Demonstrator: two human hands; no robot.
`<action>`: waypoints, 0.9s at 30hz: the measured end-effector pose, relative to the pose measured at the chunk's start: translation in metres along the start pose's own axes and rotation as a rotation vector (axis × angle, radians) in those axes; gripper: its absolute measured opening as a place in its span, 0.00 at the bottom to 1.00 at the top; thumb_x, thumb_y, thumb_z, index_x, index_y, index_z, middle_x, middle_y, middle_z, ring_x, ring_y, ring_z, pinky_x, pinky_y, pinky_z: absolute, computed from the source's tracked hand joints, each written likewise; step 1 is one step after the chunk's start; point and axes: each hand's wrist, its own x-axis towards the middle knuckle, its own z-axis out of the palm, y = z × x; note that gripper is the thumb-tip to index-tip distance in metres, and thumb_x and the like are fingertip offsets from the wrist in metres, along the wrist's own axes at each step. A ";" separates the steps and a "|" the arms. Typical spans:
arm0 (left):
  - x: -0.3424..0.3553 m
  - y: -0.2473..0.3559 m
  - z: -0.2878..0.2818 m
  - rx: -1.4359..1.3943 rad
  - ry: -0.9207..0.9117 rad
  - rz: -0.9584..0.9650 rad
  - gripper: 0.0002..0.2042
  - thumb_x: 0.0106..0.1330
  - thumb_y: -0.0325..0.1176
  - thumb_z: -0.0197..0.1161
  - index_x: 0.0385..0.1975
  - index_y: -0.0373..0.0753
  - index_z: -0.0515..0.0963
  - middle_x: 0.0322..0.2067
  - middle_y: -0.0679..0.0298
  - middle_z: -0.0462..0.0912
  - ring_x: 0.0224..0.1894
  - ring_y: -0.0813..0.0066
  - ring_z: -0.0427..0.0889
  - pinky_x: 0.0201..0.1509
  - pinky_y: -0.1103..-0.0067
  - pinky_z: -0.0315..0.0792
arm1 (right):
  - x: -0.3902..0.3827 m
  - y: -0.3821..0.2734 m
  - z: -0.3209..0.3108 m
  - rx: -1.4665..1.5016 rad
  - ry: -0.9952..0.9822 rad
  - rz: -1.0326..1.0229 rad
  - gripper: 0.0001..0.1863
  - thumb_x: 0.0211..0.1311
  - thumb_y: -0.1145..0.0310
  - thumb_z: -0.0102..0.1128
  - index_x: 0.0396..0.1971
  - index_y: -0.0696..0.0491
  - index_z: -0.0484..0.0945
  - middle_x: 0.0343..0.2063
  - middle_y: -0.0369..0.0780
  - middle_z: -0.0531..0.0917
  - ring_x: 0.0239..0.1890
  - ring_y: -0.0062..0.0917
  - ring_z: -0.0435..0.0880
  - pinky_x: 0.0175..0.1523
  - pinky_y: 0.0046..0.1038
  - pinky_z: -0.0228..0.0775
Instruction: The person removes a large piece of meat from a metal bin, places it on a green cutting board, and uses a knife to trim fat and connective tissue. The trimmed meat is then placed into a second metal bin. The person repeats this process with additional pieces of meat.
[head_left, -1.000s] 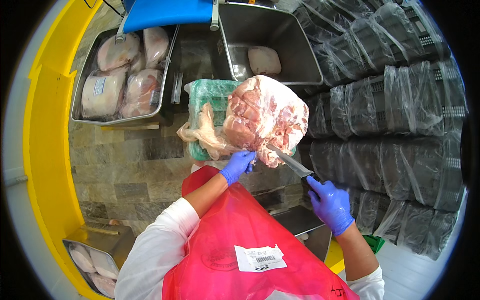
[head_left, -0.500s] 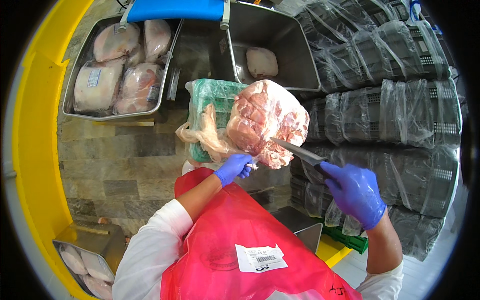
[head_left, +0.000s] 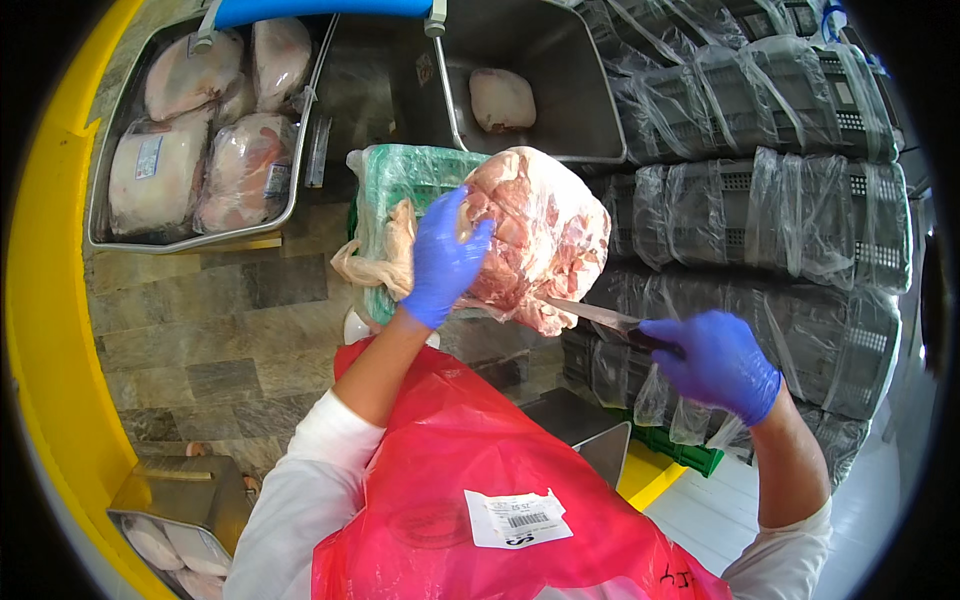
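A large piece of raw meat [head_left: 540,225], pink with white fat, sits on a green plastic-covered crate [head_left: 400,172]. My left hand [head_left: 440,260], in a blue glove, grips the meat's left side, thumb and fingers apart against it. My gloved right hand [head_left: 715,365] is closed round the dark handle of a knife [head_left: 600,315]. The blade points left, its tip at the meat's near lower edge. Beside my left hand, a pale strip of skin or fat [head_left: 395,250] hangs over the crate's left part.
At the far left, a metal bin [head_left: 270,220] holds several wrapped meat pieces. Another metal bin [head_left: 615,130] behind the crate contains one piece. Wrapped grey crates [head_left: 770,215] are stacked along the right. A yellow barrier [head_left: 60,300] lines the left.
My left hand has left the scrap at the meat's near edge and moved up onto the meat's left side. The knife tip is slightly lower on the meat.
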 end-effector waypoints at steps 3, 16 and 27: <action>0.022 0.009 0.054 0.201 -0.129 0.371 0.27 0.65 0.43 0.72 0.63 0.42 0.80 0.61 0.54 0.80 0.68 0.51 0.74 0.74 0.56 0.64 | 0.021 -0.003 -0.016 -0.005 -0.130 0.019 0.18 0.63 0.60 0.64 0.53 0.40 0.88 0.31 0.46 0.88 0.36 0.47 0.88 0.45 0.46 0.81; 0.028 0.000 0.093 0.735 -0.412 0.394 0.21 0.74 0.50 0.58 0.65 0.62 0.80 0.75 0.58 0.66 0.78 0.46 0.56 0.75 0.32 0.40 | 0.084 0.013 -0.003 -0.125 -0.288 -0.162 0.16 0.64 0.62 0.63 0.51 0.41 0.87 0.32 0.46 0.88 0.37 0.45 0.89 0.44 0.45 0.82; 0.031 0.007 0.094 0.757 -0.396 0.377 0.19 0.74 0.45 0.58 0.64 0.62 0.81 0.76 0.62 0.65 0.77 0.52 0.60 0.73 0.30 0.44 | 0.004 0.047 0.146 0.020 0.207 -0.141 0.24 0.69 0.61 0.64 0.64 0.39 0.77 0.24 0.46 0.81 0.21 0.40 0.83 0.24 0.42 0.75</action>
